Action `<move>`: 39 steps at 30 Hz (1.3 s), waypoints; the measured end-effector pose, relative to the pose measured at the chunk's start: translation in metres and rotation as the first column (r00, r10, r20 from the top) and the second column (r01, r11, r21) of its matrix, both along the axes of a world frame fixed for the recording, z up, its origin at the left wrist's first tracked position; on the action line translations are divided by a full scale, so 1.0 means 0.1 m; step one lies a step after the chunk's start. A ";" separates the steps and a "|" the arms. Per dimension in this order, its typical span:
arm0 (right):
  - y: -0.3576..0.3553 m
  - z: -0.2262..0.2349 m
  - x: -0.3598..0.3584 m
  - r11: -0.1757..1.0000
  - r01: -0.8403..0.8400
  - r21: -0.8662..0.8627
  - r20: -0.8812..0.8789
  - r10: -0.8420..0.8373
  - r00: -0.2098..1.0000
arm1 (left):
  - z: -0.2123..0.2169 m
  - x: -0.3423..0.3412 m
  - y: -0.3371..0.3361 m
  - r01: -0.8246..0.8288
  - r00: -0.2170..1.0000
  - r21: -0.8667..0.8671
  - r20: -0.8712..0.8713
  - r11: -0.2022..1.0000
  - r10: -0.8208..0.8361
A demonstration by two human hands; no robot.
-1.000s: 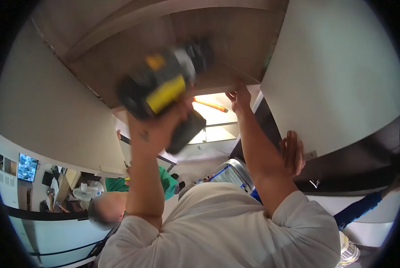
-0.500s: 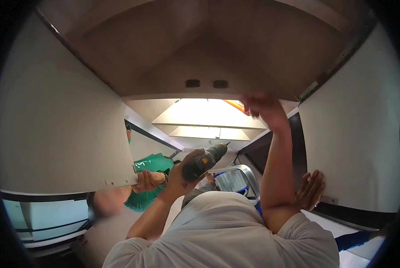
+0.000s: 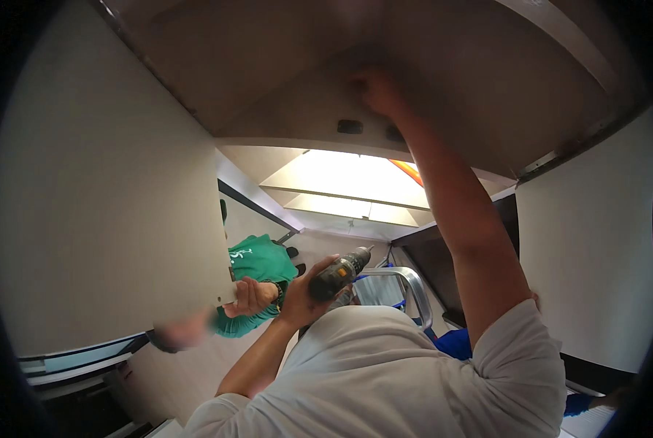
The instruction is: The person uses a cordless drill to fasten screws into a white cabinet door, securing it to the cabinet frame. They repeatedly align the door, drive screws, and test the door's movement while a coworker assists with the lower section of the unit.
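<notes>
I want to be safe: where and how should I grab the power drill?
Probably by the handle, though the left hand mostly hides it, coming from behind: the power drill's slim bit points forward and right.

- The left hand (image 3: 304,293) grips a dark power drill (image 3: 333,279) in front of the white shirt (image 3: 385,372) — its bit tilted up and rightward.
- The right hand (image 3: 377,91), blurred, reaches up to the brown panel (image 3: 282,102) overhead; contact is unclear.
- A small dark fitting (image 3: 350,126) sits near that panel's lower edge.
- A co-worker's hand (image 3: 250,296) holds a pale panel (image 3: 107,219) at its corner — green shirt (image 3: 264,257) behind.
- A silver metal frame (image 3: 416,288) curves right of the drill.
</notes>
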State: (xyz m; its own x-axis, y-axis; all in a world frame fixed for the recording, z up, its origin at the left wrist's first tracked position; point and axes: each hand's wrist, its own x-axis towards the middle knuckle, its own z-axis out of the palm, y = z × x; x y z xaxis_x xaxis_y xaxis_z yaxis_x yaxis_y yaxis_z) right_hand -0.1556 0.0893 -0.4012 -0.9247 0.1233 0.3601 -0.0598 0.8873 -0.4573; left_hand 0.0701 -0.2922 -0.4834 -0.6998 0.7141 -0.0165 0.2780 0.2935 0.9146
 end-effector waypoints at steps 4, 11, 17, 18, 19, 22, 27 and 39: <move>0.05 -0.07 -0.07 0.999 -0.029 0.013 -0.031 0.029 0.999 | -0.06 -0.01 -0.02 -0.025 1.000 -0.017 0.004 1.000 0.025; 0.13 0.10 -0.38 0.994 0.106 0.040 -0.020 -0.105 0.994 | -0.19 -0.11 -0.03 0.008 1.000 -0.032 0.000 0.999 -0.008; -0.03 0.17 -0.87 0.952 0.118 0.283 -0.005 -0.121 0.993 | -0.29 -0.08 -0.03 -0.020 0.999 -0.096 0.029 0.995 0.023; -0.06 0.15 -0.93 0.950 0.132 0.284 0.023 -0.145 0.989 | -0.30 -0.08 -0.04 -0.021 1.000 -0.100 0.015 0.995 0.022; -0.04 0.11 -1.00 0.946 0.149 0.287 0.052 -0.171 0.984 | -0.30 -0.09 -0.04 -0.019 1.000 -0.102 0.003 0.995 0.019; 0.11 -0.09 -1.19 0.940 0.210 0.270 -0.029 -0.210 0.977 | -0.35 -0.10 -0.10 -0.034 0.998 -0.108 0.042 0.994 0.039; -0.01 0.30 -0.89 0.976 0.163 0.144 0.125 -0.181 0.976 | -0.28 -0.12 -0.07 -0.077 0.994 -0.110 0.072 0.991 0.086; -0.78 0.47 1.63 0.650 -0.285 -0.704 0.317 0.647 0.693 | -0.50 -0.04 -0.04 -0.137 0.989 -0.056 0.050 0.989 0.140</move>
State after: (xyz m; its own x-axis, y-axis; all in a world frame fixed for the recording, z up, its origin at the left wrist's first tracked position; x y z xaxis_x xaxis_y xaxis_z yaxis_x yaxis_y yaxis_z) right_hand 0.0071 0.0109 -0.3540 -0.9145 -0.3751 -0.1516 0.0085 0.3566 -0.9342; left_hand 0.0657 -0.2967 -0.5330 -0.7892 0.6073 -0.0914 0.1826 0.3741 0.9093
